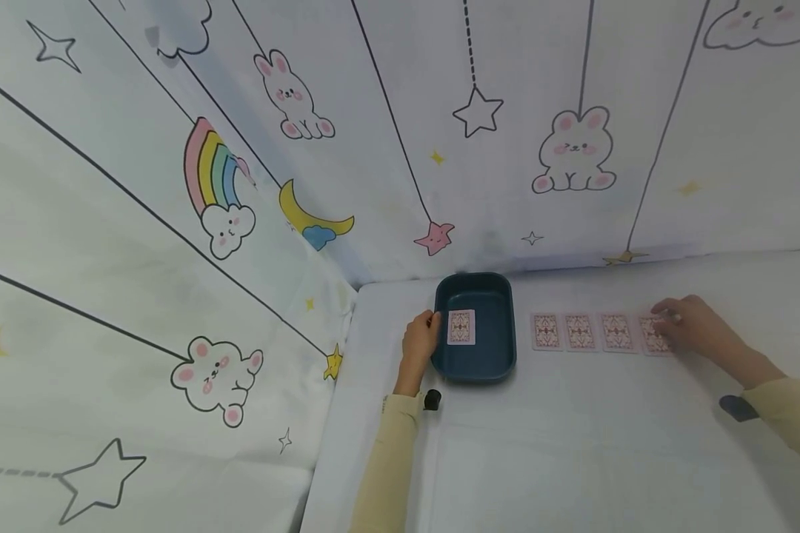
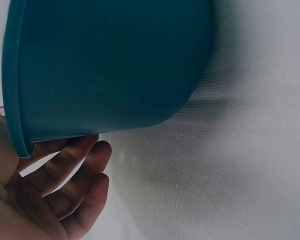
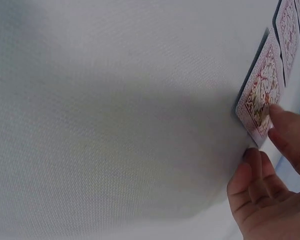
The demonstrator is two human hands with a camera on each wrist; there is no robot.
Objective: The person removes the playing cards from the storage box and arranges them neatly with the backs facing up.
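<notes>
One rectangular playing card (image 3: 262,92), white-bordered, red scroll-patterned back up, pinched by your right hand (image 1: 701,327); one dark-teal, round-cornered tray (image 1: 495,326), rim gripped by your left hand (image 1: 418,342).

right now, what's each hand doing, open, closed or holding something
Left hand: closed, holding the dark teal, rounded rectangular tray by its rim.
Right hand: fingers bent at the rightmost red-and-white patterned card; cannot tell whether it grips.

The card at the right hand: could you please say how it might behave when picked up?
The card looks thin, so it will probably be light and could flex a little when lifted. Its flat shape suggests it would slide rather than roll if nudged along the white surface.
</notes>
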